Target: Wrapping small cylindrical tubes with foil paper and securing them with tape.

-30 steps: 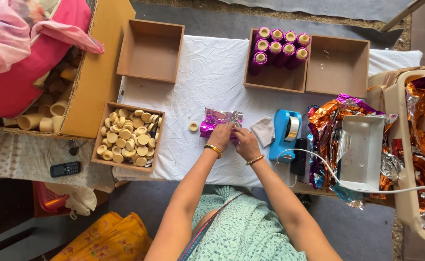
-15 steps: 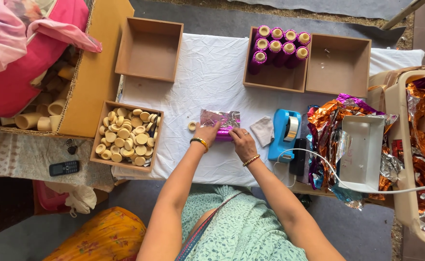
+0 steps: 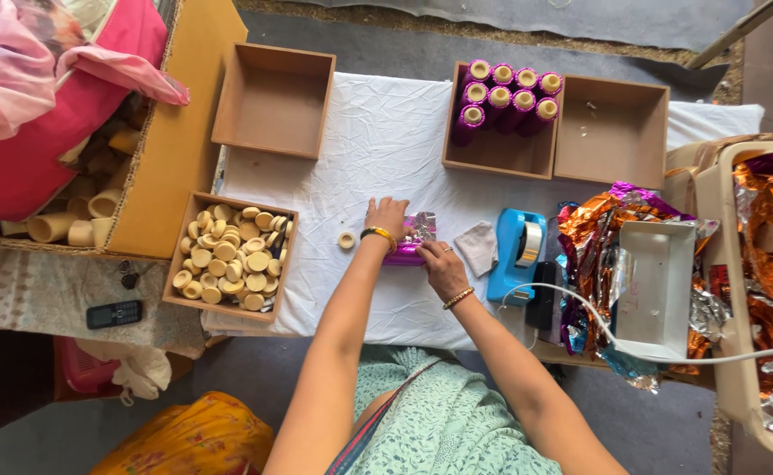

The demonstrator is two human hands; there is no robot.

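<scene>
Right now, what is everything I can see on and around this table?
white cloth: one, covers the table
empty brown boxes: two, one far left, one far right
purple foil-wrapped rolls: seven, upright in the middle far box
cream round caps: many, in the near-left box
loose cream cap: one, on the cloth left of the hands
purple foil piece: one, under both hands
blue tape dispenser: one, right of the hands
white cloth scrap: one, beside the dispenser
crumpled foil sheets: heap, purple and orange, right
black phone: one, low left
left hand: on the foil, grip closed on it
right hand: pressing the foil's near edge
</scene>
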